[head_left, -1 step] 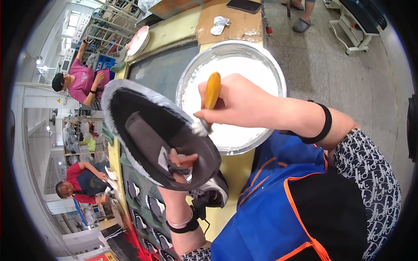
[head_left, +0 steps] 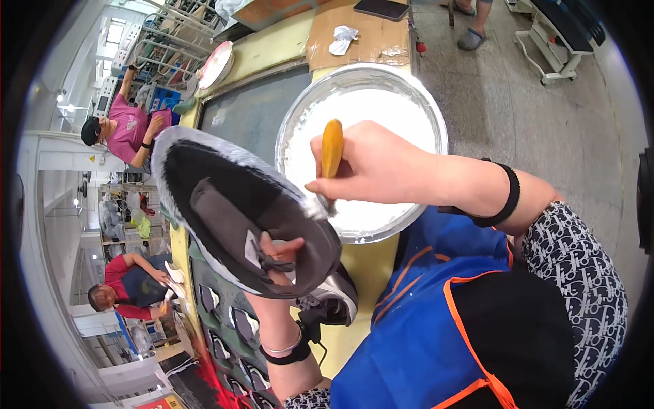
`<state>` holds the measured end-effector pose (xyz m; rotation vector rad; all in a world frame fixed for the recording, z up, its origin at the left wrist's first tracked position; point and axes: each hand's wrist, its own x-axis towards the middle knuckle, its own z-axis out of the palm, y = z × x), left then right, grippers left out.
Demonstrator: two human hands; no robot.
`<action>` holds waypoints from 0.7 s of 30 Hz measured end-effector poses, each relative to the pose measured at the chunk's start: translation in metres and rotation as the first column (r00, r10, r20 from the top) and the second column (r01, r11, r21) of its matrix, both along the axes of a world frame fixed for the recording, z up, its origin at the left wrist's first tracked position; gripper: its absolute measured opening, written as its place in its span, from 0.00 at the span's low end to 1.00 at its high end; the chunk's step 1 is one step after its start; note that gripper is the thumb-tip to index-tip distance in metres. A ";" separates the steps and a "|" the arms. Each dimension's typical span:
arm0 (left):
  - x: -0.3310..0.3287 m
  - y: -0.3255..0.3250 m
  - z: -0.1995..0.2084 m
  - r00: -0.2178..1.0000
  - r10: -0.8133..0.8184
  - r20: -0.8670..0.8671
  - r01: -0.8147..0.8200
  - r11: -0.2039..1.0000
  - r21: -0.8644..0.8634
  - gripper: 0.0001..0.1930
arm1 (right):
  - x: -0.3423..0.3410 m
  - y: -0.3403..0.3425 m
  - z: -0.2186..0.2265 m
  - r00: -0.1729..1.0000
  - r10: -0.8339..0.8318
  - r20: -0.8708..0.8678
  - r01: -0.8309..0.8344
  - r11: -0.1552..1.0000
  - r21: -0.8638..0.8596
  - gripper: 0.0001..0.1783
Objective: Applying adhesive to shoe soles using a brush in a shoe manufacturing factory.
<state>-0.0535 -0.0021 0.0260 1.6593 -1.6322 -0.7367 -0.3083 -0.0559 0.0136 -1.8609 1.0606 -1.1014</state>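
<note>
Shifted slightly leftward since the earlier frame, the dark shoe upper [head_left: 218, 211] now sits a little farther from the metal basin [head_left: 361, 76], and the brush [head_left: 332, 146] has dropped very slightly with its bristles near the upper's edge. Judged from that basin, the upper is held at its lower left, tilted with its opening facing the camera, its near end close to the basin's left rim. Fingers of the left hand [head_left: 281, 258] show through the opening, bent and gripping the upper; the palm is hidden behind it, so how tightly it closes I cannot tell. Above the basin, the right hand [head_left: 385, 167] is closed around the brush's yellow handle, fingers curled and thumb pressed along the lower part, while the white-coated bristles point down toward the upper. White paste [head_left: 381, 109] fills much of the basin. Below the basin, a grey sneaker [head_left: 330, 300] stands just beside the left wrist. Above the basin, crumpled white paper [head_left: 343, 39] lies on cardboard [head_left: 385, 42], with a dark phone [head_left: 382, 8] farther up. Well to its lower left, more shoe pieces [head_left: 242, 320] lie in rows.
</note>
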 end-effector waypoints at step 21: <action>0.034 -0.058 0.046 0.999 0.050 -0.006 -0.043 0.795 -0.605 0.36 | -0.009 -0.005 0.009 0.919 0.179 0.352 -0.290 0.911 0.294 0.16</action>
